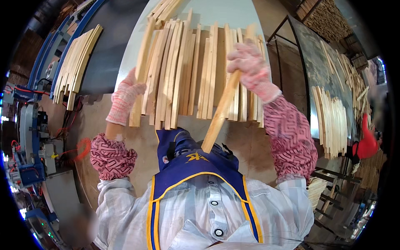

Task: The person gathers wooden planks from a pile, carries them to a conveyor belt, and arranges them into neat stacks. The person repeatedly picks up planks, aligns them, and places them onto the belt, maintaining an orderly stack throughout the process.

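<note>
My left hand [127, 95], in a pink and white knitted glove, is closed round a long wooden strip [145, 54] at the left end of a row. In the same kind of glove, my right hand [249, 64] grips another wooden strip [221, 113]. That strip slants down toward my apron, its lower end off the table; its upper part is partly hidden by the hand and slightly blurred. Between my hands, several wooden strips [170, 75] lie side by side on a pale table [133, 46], their near ends uneven and jutting past its edge.
More strips [164, 9] lie at the table's far left. On the left, a stack of strips [77, 62] rests on a dark surface [112, 37] beside blue machinery [29, 141]. At right, a metal-topped table [302, 46] bears further strips [331, 121], with something red [367, 139] nearby.
</note>
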Tool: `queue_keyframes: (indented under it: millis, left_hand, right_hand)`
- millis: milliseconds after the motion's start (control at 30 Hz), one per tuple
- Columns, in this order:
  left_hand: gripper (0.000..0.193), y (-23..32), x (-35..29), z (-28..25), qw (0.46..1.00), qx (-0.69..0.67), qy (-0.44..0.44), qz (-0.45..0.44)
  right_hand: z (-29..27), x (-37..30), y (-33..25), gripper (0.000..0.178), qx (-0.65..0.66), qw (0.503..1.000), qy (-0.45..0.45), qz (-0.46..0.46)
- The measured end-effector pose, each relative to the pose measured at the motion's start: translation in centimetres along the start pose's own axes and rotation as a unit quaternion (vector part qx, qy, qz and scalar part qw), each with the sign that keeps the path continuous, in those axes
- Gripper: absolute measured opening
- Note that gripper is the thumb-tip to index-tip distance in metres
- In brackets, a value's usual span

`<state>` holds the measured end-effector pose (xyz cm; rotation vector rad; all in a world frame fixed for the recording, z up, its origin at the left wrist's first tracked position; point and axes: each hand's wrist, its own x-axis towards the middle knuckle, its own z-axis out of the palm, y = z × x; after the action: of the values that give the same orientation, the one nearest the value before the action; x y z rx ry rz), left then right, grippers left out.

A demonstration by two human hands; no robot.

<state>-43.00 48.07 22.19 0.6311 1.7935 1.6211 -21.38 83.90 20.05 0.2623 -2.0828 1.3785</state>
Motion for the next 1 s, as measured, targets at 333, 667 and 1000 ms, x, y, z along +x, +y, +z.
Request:
queue_keyframes:
  millis: [333, 667, 1000]
  left_hand:
    - [0.082, 1.0, 0.6, 3.8, 0.903, 0.407, -0.013, -0.139]
    - [0.104, 5.5, 8.7, 12.4, 0.788, 0.599, 0.083, -0.115]
    - [0.099, 8.8, 8.1, 13.1, 0.817, 0.568, 0.054, -0.082]
  right_hand:
    - [12.7, 10.4, -2.2, 0.052, -0.590, 0.730, -0.228, 0.260]
    - [11.3, 6.6, 0.1, 0.048, -0.265, 0.893, -0.011, 0.364]
    - [7.9, 6.7, -6.4, 0.063, -0.522, 0.818, -0.044, 0.239]
